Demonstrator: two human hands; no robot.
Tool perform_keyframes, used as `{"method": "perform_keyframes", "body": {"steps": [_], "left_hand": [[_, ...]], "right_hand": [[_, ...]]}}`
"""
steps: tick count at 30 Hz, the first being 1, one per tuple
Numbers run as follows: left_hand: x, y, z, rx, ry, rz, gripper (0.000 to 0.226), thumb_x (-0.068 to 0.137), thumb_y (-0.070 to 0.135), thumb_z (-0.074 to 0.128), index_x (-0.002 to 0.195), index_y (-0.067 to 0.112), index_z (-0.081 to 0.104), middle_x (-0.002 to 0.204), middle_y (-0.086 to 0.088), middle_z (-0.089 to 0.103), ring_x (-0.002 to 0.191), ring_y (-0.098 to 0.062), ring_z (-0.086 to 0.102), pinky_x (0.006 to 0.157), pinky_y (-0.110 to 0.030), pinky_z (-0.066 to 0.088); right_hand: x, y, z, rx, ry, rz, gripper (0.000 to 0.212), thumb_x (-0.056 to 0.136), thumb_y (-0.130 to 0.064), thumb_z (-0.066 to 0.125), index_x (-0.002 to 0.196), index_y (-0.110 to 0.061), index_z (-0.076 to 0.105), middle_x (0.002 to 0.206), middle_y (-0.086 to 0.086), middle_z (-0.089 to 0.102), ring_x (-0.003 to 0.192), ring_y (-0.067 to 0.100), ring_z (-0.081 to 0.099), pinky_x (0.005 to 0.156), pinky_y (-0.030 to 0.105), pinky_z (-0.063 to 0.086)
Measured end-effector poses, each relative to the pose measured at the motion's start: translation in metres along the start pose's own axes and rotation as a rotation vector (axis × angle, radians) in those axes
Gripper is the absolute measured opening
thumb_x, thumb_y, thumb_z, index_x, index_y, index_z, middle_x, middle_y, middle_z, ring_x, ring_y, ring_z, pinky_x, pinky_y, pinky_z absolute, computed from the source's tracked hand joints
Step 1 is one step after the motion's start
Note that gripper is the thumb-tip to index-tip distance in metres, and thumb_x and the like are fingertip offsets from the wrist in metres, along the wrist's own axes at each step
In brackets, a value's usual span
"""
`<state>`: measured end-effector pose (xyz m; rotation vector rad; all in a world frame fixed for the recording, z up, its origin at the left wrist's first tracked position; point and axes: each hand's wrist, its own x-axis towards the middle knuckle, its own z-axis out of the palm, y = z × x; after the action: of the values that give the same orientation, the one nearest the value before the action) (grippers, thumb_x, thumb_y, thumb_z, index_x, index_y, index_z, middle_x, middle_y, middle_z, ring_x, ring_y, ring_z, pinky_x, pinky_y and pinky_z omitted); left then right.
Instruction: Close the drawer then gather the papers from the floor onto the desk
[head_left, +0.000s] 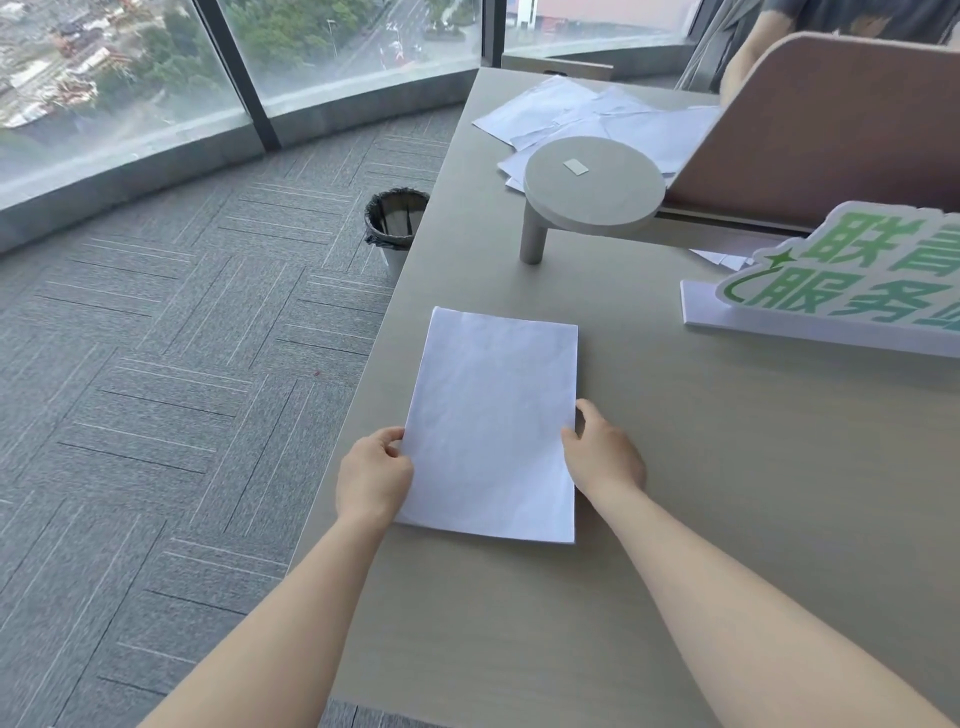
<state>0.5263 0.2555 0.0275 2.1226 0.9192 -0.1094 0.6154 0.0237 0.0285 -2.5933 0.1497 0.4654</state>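
One broad worktop (675, 467) carries the stack of papers (493, 426) near its left edge, just above the floor (156, 364), so I'd guess a clumsy nudge while squaring it could fan sheets back over the side. The left hand (374, 475) pinches the stack's left edge and the right hand (605, 452) curls onto its right edge, each grip closed lightly on paper. Smaller, the green sign (857, 270) shows 服务 in its lower row; the rest is cut off.

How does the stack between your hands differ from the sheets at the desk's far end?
The near stack is squared up; the far sheets lie scattered, overlapping. The left hand and right hand hold the near stack; the far sheets lie loose. Both are white, on the desk.
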Motion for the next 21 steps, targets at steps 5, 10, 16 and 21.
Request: {"method": "perform_keyframes", "body": {"steps": [5,10,16,21], "left_hand": [[0.002,0.0,0.002,0.052,0.034,0.024,0.049,0.077,0.006,0.046,0.121,0.021,0.063,0.097,-0.006,0.068,0.09,-0.024,0.061,0.072,-0.029,0.041],[0.002,-0.004,0.004,0.087,0.048,0.072,0.052,0.078,0.007,0.049,0.127,0.021,0.059,0.099,-0.007,0.063,0.088,-0.021,0.057,0.077,-0.03,0.043],[-0.006,-0.005,0.005,0.075,0.092,0.081,0.04,0.086,0.012,0.051,0.125,0.02,0.058,0.104,-0.004,0.052,0.087,-0.019,0.052,0.078,-0.028,0.037],[-0.017,-0.01,0.004,0.057,0.165,0.104,0.032,0.089,0.012,0.051,0.12,0.014,0.062,0.106,-0.005,0.052,0.095,-0.023,0.055,0.079,-0.029,0.036]], "right_hand": [[-0.001,0.0,-0.001,-0.112,0.053,0.038,0.041,0.095,-0.038,0.041,0.135,-0.029,0.039,0.091,0.003,0.062,0.076,0.027,0.054,0.062,0.031,0.039],[-0.005,0.007,0.0,-0.066,0.049,0.048,0.027,0.094,-0.043,0.045,0.111,-0.022,0.04,0.07,-0.005,0.051,0.069,0.026,0.055,0.056,0.03,0.038],[-0.011,0.018,-0.006,0.185,0.007,0.065,0.024,0.093,-0.043,0.048,0.101,-0.021,0.045,0.075,-0.003,0.057,0.068,0.023,0.057,0.06,0.034,0.046],[-0.023,0.039,-0.011,0.344,-0.01,0.053,0.012,0.089,-0.038,0.049,0.089,-0.027,0.046,0.078,0.007,0.067,0.063,0.031,0.064,0.062,0.037,0.053]]}}
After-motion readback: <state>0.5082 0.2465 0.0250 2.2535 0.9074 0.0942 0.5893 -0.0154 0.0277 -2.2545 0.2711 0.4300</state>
